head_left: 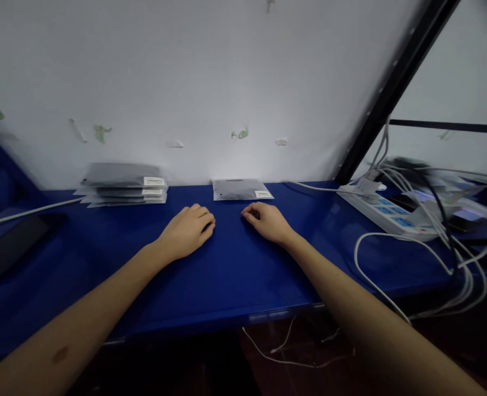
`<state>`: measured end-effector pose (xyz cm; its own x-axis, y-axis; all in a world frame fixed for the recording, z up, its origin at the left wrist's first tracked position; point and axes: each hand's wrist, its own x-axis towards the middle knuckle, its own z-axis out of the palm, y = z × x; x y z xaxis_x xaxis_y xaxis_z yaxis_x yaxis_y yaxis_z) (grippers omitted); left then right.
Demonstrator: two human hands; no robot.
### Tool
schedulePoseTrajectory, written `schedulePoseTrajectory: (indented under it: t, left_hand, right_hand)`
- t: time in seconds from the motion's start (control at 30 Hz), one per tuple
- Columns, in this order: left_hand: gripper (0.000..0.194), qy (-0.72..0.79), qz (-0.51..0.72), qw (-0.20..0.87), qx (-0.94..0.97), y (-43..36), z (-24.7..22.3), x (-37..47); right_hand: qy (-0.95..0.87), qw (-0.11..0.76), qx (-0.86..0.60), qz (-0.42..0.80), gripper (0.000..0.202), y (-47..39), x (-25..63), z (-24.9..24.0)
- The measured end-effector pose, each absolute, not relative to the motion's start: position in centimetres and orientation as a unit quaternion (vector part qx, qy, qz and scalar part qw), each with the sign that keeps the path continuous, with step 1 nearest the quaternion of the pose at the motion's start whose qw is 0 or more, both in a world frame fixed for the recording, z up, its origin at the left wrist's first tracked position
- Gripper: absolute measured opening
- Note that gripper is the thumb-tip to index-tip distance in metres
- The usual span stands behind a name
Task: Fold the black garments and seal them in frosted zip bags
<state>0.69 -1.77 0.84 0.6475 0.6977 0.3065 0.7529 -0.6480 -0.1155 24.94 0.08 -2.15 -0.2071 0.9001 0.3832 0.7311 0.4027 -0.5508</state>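
My left hand (188,231) rests on the blue table (227,275), palm down. Its fingers are loosely bent, a small gap shows between thumb and forefinger, and I see nothing in it. To the right, my right hand (267,221) lies on its side edge, fingers softly curled and thumb a little apart, with nothing visible in it. Just beyond it, a flat grey packet (239,190) with a white label lies against the wall, untouched. A stack of similar grey packets (122,184) with labels sits past my left hand, to the left.
A white power strip (392,214) with blue sockets stands at the right, among tangled white cables (427,209). At the far left lies a dark flat device (15,245), blurred. A white wall (227,82) closes off the back, and a black frame post (396,82) slants up on the right.
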Motion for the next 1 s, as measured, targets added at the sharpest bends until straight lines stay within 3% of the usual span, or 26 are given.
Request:
schedulePoseTrajectory:
  t: [0.3,0.57,0.9,1.0]
  left_hand:
    - [0.024,-0.420,-0.178,0.055,-0.888,-1.6,0.0,0.0]
    - [0.022,-0.406,-0.183,0.037,-0.894,-1.1,0.1,-0.3]
    - [0.021,-0.419,-0.211,-0.003,-0.883,-1.2,0.1,-0.4]
    - [0.020,-0.411,-0.211,-0.001,-0.887,-1.4,0.1,-0.5]
  right_hand:
    - [-0.786,0.313,-0.528,0.070,0.016,-0.2,24.9,-2.9]
    - [-0.831,0.191,-0.522,-0.021,0.014,2.2,24.3,-1.1]
    - [-0.801,0.275,-0.531,0.009,0.022,3.7,25.8,-2.0]
    - [-0.759,0.288,-0.582,-0.041,0.021,3.6,26.3,-1.7]
